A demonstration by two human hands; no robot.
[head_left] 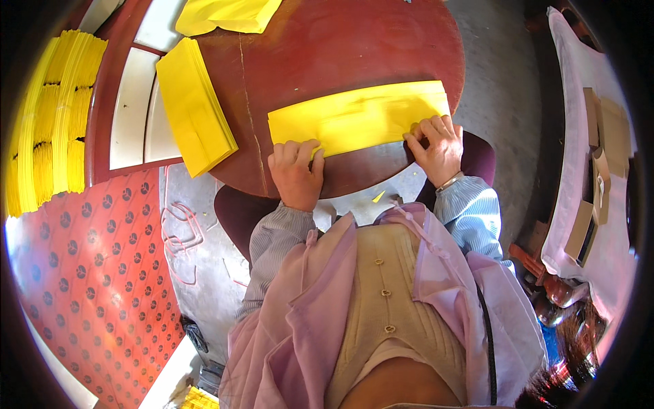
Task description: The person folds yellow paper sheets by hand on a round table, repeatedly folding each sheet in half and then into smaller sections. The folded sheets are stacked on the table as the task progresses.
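Left hand (296,176) at eleven o'clock and right hand (438,153) at two, both closed on the near edge of a long yellow strip (357,119), one toward each end. Undersides of both grips out of sight; cannot tell how the fingertips meet beneath, nor how many layers are held. Held just above twelve o'clock, over a rounded red worktop (354,48) cut off by the upper edge. Cracked along a seam left of the strip. At ten o'clock, well within the worktop's left side, a folded yellow stack (196,112), overhanging the rim; at eleven, a yellow piece (228,15), cropped above. Between nine and ten, tall yellow bundles (51,123), dim and bent toward the fisheye border. At eight, a red patterned sheet (102,279); just right of it, thin pink cord (182,232), loosely looped on the grey floor. Blocking much of the lower view, a pink jacket (293,320) at six. Toward three, cardboard boxes (608,129) on pink cloth (565,116), contents hard to make out. At four, a dark, glossy tangle (572,354), too blurred to identify. Near the centre, beyond the worktop's near rim, a small yellow scrap (378,197).
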